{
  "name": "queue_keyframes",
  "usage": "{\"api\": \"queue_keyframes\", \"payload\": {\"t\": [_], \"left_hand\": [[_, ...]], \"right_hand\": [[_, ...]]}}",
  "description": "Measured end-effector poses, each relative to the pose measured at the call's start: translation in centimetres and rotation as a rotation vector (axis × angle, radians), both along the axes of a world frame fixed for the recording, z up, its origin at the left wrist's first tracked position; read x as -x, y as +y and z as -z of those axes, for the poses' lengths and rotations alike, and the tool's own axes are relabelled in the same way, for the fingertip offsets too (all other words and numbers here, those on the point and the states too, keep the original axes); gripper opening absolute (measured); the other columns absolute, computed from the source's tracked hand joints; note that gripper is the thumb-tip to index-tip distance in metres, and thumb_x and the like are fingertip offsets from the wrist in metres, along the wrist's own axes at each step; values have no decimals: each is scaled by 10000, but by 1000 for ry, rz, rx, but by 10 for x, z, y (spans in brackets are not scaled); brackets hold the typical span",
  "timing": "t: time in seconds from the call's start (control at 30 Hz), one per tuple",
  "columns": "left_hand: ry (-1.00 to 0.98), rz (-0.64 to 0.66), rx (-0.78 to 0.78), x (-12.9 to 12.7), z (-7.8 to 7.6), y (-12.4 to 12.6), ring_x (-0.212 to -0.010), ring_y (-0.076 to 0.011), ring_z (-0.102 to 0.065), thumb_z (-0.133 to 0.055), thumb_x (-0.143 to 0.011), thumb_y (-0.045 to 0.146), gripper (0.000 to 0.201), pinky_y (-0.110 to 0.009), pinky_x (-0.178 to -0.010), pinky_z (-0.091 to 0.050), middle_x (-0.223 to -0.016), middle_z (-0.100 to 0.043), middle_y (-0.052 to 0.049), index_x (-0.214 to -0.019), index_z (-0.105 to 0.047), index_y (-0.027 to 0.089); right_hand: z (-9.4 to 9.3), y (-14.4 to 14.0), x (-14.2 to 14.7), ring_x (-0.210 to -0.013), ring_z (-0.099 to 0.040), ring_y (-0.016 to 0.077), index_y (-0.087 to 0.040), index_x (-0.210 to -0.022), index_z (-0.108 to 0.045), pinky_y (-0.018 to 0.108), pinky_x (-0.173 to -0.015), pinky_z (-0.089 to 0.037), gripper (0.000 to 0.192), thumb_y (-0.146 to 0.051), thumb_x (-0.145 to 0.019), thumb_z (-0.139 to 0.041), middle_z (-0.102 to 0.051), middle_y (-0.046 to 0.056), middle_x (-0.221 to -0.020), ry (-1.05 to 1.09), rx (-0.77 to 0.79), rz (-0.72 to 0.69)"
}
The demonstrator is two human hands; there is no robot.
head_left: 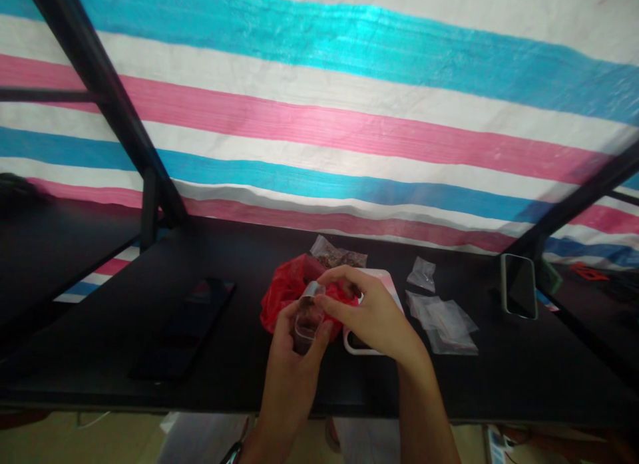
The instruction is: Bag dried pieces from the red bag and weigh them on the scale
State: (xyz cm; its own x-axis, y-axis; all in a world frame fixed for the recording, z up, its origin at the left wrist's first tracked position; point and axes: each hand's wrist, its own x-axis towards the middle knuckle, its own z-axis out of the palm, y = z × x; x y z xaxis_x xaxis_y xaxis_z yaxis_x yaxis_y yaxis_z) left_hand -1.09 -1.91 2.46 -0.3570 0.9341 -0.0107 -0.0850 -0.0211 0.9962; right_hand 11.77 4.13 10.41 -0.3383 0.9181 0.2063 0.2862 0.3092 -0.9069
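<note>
My left hand (295,364) is closed around a small clear plastic bag (308,317), thumb on one side and fingers on the other. The bag's mouth looks open and faces up toward me. With bent thumb and forefinger, my right hand (372,311) pinches the bag's upper edge. Just behind both hands lies a crumpled red plastic bag (282,294). Under my right hand is a white, flat device (389,281) with a dark panel near its front edge, partly covered by the hand. A clear bag of small brown bits (339,254) lies beyond the red bag.
Several flat clear zip bags (444,324) lie right of my hands, with a small crumpled clear bag (422,274) behind them. A phone (519,286) rests at the far right. A dark flat tablet-like object (187,327) lies left on the black table (234,251). Striped sheeting hangs behind.
</note>
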Motion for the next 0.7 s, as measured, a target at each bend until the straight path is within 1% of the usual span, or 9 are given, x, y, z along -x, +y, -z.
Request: {"api": "queue_keyframes", "payload": {"t": [0.13, 0.23, 0.33, 0.4, 0.5, 0.57, 0.6, 0.7], "left_hand": [[-32, -12, -15, 3, -1, 1, -912, -223, -749, -797, -819, 523, 505, -362, -829, -608, -1071, -763, -54, -1181, -623, 217], [-32, -23, -8, 5, -1, 0, -862, -209, -733, -802, -810, 518, 498, -345, -794, -602, -1032, -753, -40, -1164, -618, 221], [-28, -32, -3, 7, -1, 0, -828, -202, -724, -797, -803, 519, 503, -333, -767, -598, -990, -743, -31, -1162, -610, 220], [-15, -33, -7, 6, 0, -1, -811, -196, -718, -789, -812, 516, 488, -326, -753, -594, -979, -735, -27, -1159, -609, 223], [11, -41, 15, 2, 5, -8, -812, -194, -711, -787, -828, 539, 504, -323, -755, -590, -985, -729, -24, -1187, -607, 233], [35, -39, 56, -2, 9, -16, -838, -209, -721, -789, -823, 570, 531, -333, -769, -594, -996, -734, -35, -1195, -616, 232], [48, -31, 79, -4, 11, -20, -849, -218, -728, -786, -817, 588, 539, -342, -776, -599, -1001, -739, -44, -1185, -624, 228], [74, 28, 134, -7, 16, -33, -878, -246, -749, -782, -803, 631, 569, -363, -788, -615, -1021, -756, -70, -1172, -643, 221]], "right_hand": [[-6, -6, -1, -977, -703, 156, -248, -1047, -791, 273, -907, -505, 272, -159, -800, -859, -795, -34, -1055, -55, -34, -104], [-8, -8, -2, -1034, -712, 153, -269, -1083, -787, 272, -955, -491, 306, -139, -812, -849, -796, -42, -1106, -81, -97, -118], [-10, -9, 0, -1067, -715, 155, -280, -1101, -783, 271, -975, -491, 321, -123, -825, -826, -795, -47, -1133, -59, -120, -124], [-9, -7, 2, -1034, -719, 162, -274, -1094, -785, 276, -942, -506, 289, -139, -841, -820, -798, -38, -1115, -30, -127, -72], [1, 3, 6, -967, -712, 184, -247, -1063, -785, 301, -878, -513, 190, -225, -879, -829, -800, -3, -1057, -61, -168, 115], [12, 12, 9, -965, -705, 204, -230, -1015, -781, 326, -880, -498, 122, -231, -900, -820, -797, 19, -1027, -200, -183, 215], [19, 17, 10, -972, -702, 214, -225, -992, -779, 338, -885, -489, 94, -214, -906, -813, -796, 30, -1022, -292, -180, 236], [37, 27, 18, -1015, -693, 243, -218, -976, -781, 365, -910, -475, 69, -185, -917, -798, -791, 60, -1057, -511, -168, 232]]}}
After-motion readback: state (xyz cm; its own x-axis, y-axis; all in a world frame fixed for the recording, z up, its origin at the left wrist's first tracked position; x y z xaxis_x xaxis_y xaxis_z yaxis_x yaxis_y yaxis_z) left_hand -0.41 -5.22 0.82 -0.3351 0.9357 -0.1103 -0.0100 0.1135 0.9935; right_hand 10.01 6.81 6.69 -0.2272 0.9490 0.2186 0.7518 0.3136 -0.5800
